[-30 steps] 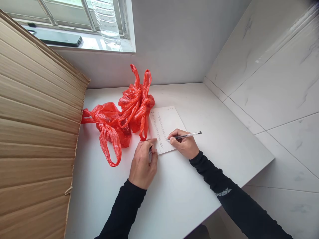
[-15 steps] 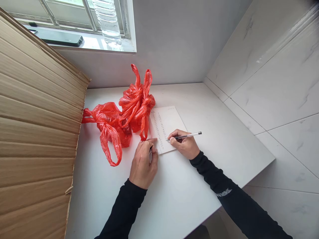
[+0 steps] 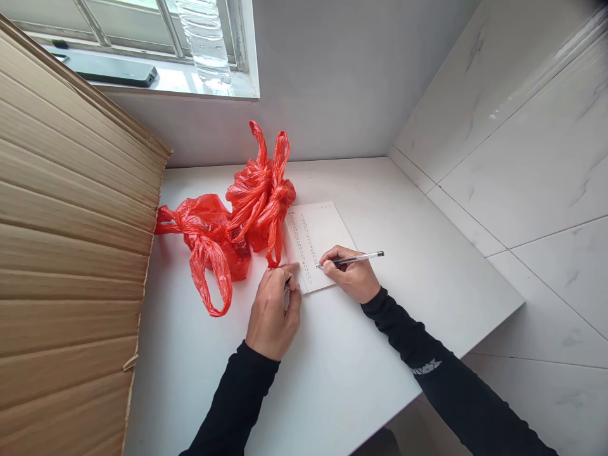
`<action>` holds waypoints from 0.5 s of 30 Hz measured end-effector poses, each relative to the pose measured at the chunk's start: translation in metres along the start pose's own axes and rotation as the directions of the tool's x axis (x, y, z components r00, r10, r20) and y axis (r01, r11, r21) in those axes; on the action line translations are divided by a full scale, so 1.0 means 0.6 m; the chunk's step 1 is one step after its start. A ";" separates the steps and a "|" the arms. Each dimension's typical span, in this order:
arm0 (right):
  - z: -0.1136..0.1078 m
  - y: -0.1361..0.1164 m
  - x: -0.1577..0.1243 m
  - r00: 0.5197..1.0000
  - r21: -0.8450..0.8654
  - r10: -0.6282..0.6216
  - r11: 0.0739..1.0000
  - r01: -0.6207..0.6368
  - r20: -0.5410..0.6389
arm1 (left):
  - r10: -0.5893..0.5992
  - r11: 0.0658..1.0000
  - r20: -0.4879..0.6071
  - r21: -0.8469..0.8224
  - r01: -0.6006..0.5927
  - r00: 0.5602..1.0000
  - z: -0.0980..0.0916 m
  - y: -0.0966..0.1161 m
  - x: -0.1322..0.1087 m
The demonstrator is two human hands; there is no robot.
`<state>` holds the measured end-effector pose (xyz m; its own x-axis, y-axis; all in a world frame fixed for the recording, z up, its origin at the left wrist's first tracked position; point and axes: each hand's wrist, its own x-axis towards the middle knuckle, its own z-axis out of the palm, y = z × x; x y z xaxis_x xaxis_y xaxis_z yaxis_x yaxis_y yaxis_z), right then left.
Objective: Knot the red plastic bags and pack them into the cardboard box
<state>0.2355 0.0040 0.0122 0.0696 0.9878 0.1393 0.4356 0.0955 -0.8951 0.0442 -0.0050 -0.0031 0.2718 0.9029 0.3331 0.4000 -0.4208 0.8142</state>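
Fingers [image 3: 333,256] of right hand [image 3: 354,278] gripping pen [image 3: 361,257], tip on paper [image 3: 323,225], left hand [image 3: 273,310] curled shut at paper's corner

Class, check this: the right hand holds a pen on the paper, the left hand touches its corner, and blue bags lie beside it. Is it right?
No: the bags are red, not blue, as the head view shows. The right hand holds the pen on the paper; the left hand touches its corner.

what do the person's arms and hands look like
The left hand and right hand are bare, no gloves. Both arms wear snug black long sleeves to the wrist; the right sleeve has a small white logo on the forearm.
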 end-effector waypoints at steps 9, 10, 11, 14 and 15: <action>0.000 -0.002 0.000 1.000 0.034 0.015 0.999 -0.016 0.020 | 0.002 1.000 -0.002 0.003 -0.002 1.000 0.000 0.000 0.001; -0.001 -0.002 0.000 1.000 0.032 0.014 0.999 -0.015 0.022 | 0.002 1.000 -0.002 0.003 -0.002 1.000 0.001 -0.001 0.001; -0.001 -0.002 0.001 1.000 0.027 0.011 1.000 -0.012 0.023 | 0.001 1.000 -0.002 0.003 -0.001 1.000 0.001 -0.001 0.001; -0.002 -0.002 0.001 1.000 0.002 0.000 1.000 0.000 -0.009 | -0.003 1.000 0.000 0.002 0.003 1.000 0.001 -0.002 0.001; -0.002 -0.001 0.001 1.000 -0.003 0.000 1.000 0.000 -0.026 | -0.004 1.000 0.001 0.000 0.004 1.000 0.001 -0.002 0.001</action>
<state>0.2361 0.0041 0.0135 0.0924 0.9843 0.1505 0.4381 0.0955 -0.8938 0.0445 -0.0040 -0.0042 0.2712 0.9046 0.3289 0.4016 -0.4169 0.8154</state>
